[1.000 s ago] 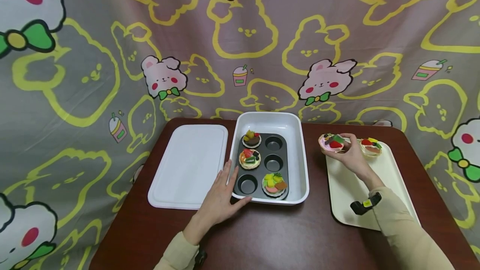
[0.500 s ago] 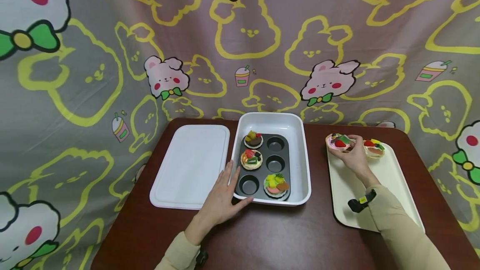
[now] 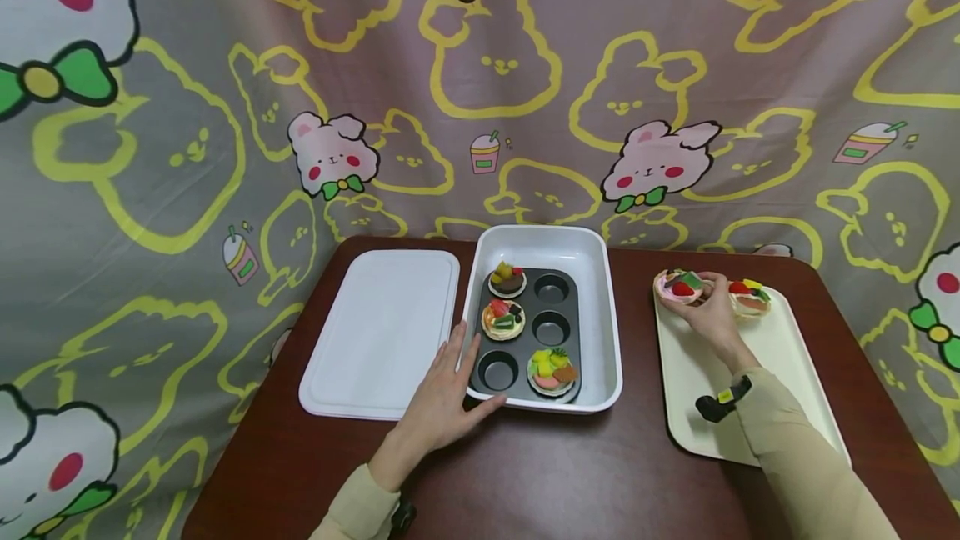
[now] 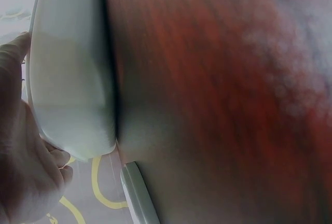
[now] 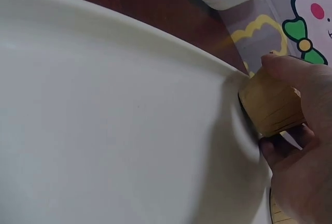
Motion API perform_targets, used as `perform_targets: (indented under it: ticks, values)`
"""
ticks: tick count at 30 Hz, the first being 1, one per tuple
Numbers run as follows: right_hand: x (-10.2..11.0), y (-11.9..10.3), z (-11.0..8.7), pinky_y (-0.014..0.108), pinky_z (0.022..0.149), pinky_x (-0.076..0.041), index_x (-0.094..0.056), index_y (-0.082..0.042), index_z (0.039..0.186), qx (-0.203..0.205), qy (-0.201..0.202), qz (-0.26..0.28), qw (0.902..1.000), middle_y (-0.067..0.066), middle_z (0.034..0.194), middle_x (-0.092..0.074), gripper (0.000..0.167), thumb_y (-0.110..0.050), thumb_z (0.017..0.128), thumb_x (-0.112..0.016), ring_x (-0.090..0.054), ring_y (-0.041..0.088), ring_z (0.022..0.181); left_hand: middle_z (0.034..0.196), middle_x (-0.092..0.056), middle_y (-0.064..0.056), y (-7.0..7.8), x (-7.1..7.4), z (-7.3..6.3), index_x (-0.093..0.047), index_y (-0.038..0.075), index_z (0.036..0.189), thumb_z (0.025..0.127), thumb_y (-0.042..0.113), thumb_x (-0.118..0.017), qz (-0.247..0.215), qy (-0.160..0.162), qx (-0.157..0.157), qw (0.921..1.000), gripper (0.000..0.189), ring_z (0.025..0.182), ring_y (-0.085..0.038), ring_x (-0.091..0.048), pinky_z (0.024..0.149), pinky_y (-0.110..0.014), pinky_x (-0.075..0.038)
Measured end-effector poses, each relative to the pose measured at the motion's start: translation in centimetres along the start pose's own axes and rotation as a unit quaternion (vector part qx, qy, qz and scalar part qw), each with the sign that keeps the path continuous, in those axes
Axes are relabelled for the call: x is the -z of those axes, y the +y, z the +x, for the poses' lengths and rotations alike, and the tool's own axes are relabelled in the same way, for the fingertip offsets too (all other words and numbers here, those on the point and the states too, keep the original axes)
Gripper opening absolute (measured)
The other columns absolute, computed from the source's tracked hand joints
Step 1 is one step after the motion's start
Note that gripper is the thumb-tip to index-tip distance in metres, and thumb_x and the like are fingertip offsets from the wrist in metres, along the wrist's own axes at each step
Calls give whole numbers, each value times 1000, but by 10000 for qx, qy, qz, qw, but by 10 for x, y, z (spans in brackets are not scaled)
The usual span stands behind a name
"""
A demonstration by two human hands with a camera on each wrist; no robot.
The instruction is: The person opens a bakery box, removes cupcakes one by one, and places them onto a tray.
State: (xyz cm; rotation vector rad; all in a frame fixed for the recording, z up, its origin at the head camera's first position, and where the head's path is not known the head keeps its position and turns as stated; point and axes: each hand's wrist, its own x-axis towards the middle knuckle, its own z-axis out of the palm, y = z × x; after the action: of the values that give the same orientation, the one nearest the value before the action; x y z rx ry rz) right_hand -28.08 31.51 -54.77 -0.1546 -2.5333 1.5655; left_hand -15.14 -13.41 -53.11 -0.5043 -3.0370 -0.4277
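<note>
My right hand grips a cupcake with pink cream, a strawberry and green fruit on top, at the far left corner of the cream tray. In the right wrist view its tan pleated cup sits right at the tray's surface, between thumb and fingers. Another fruit-topped cupcake stands just right of that hand. My left hand rests with straight, spread fingers at the near left corner of the white bin. Inside the bin lies a dark muffin pan.
The muffin pan bears a chocolate cupcake, a cream one with mixed fruit and one with yellow fruit; its other three cups hold nothing. A flat white lid lies left of the bin. A patterned curtain hangs behind the table.
My right hand has moved the pink-cream cupcake slightly right, onto the tray's far left corner, and has stayed nearly still since half a second ago. The left hand keeps its place at the bin.
</note>
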Motion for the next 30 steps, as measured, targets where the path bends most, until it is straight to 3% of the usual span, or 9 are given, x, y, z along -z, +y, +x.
perform_targets:
  ticks: [12,14,17,19,21,24,26,30]
  values:
    - [3,5,-1,-2,72,-39,-24,7,141,-36,-36,-224,9997,32,129,-53,82,-20,86,-79,-44,-15,87,171,1,-6,0,0,0,-18,15,161,85,86,-37,-10,-1,-24,10000,106,158,-22,-10,126,-46,-22]
    - [3,5,-2,-2,72,-38,-25,8,142,-24,-44,-281,9996,33,131,-52,82,-20,86,-79,-46,-10,89,171,2,-6,0,0,0,-17,16,161,84,86,-36,-16,-14,-6,10000,106,158,-22,-9,126,-46,-22]
    - [4,3,-3,-1,76,-37,-24,7,144,9,-50,-272,9996,33,138,-46,84,-20,86,-79,-52,9,103,171,2,-5,0,0,0,-17,16,161,84,87,-35,-22,-33,27,10000,107,158,-21,-9,127,-45,-21]
    - [3,1,-3,9,86,-41,-23,6,147,73,-35,-342,9994,34,143,-42,87,-21,86,-79,-51,25,116,171,3,-5,0,0,0,-16,16,161,84,88,-33,-16,-56,36,10000,107,158,-21,-8,127,-45,-20]
    - [3,-2,-4,27,100,-46,-20,5,151,227,-1,-519,9984,36,148,-37,90,-22,87,-78,-46,41,128,171,2,-5,0,0,0,-17,15,161,84,88,-33,-19,-45,21,10000,107,158,-21,-8,127,-45,-20]
    - [2,-6,-5,59,109,-38,-17,5,154,594,73,-1016,9930,39,150,-32,91,-25,90,-74,-39,52,135,171,2,-5,0,0,-1,-17,15,161,84,88,-33,-23,-12,2,10000,107,158,-20,-7,127,-45,-20]
    - [1,-8,-6,67,111,-31,-17,7,154,900,127,-1302,9873,40,150,-31,88,-25,93,-71,-35,55,137,171,1,-5,0,0,-1,-18,14,161,84,87,-34,-32,14,-6,10000,107,158,-20,-7,127,-45,-21]
    - [-1,-17,-12,67,118,-20,-21,8,153,1378,62,-1632,9769,39,154,-26,82,-25,94,-68,-24,56,144,171,1,-5,0,0,-1,-18,14,161,85,86,-36,-60,6,-4,10000,107,158,-20,-7,127,-45,-20]
